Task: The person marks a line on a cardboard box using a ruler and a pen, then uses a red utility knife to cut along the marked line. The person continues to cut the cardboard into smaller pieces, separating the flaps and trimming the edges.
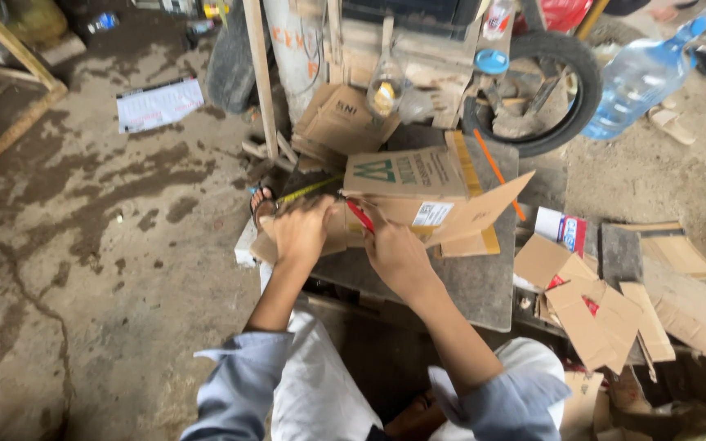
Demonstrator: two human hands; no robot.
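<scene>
While the cardboard box (418,192) is pinned flat by the left hand (302,230), a red-handled cutter (360,216) is gripped in the right hand (394,253); a slip could nick the nearby fingers.

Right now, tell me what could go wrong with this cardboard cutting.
1. The left hand presses the cardboard close beside the red cutter in the right hand; a slip could nick the fingers.
2. The cardboard is bent up and loose, so it may shift.
3. Scraps piled at the right could slide underfoot.
</scene>
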